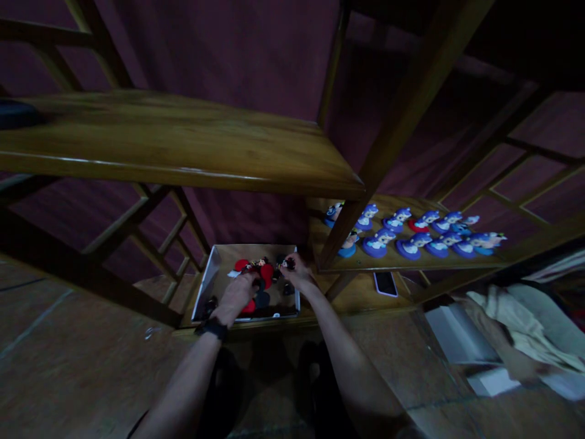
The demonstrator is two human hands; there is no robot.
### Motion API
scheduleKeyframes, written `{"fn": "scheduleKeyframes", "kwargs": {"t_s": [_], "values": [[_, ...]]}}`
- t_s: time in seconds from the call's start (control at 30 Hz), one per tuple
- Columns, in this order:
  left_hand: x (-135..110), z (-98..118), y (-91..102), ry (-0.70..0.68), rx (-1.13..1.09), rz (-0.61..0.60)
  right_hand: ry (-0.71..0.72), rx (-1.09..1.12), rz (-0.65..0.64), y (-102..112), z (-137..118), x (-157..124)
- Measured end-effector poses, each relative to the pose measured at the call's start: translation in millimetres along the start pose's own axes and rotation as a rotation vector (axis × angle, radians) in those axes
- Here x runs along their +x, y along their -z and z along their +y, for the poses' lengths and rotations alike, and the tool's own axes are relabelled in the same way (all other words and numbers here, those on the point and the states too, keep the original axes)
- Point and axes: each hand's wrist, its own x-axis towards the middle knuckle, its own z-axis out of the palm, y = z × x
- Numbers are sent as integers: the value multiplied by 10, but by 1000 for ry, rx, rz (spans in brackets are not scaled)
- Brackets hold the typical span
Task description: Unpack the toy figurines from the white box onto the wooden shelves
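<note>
A shallow white-walled cardboard box (208,277) lies on the low wooden shelf, with several small figurines on red or black round bases inside. My left hand (236,296), with a dark band at the wrist, reaches into the box. Its fingers curl down among the figurines, beside a red base (266,275); what they grip is hidden. At the box's right side, my right hand (300,274) pinches a dark-haired figurine (287,263). A dark round base (262,299) lies between my hands.
Several purple-and-white figurines (378,241) stand in two rows on a shelf to the right. Below them lies a phone (386,283). A thick wooden shelf (183,146) juts out above the box, and a post (342,231) stands to its right. White boxes (461,335) sit at right.
</note>
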Motion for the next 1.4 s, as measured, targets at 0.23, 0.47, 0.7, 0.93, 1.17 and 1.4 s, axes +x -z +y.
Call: {"fn": "scheduleKeyframes", "kwargs": {"t_s": [0.23,0.47,0.7,0.93,1.17,1.4], "values": [[-67,298,-138,90,40,31,-104,169,-91,-57,-138,0],[33,170,51,252,-844,109,-124,375,-102,-43,-232,-11],[21,182,227,358,-1906,-22,-40,383,-27,-96,-297,-9],[31,280,189,364,-1927,67,34,314,-40,-134,-245,-27],[25,360,205,284,-1809,124,163,98,20,-76,-286,-60],[17,442,164,243,-1667,185,233,-73,-9,-27,-385,-143]]}}
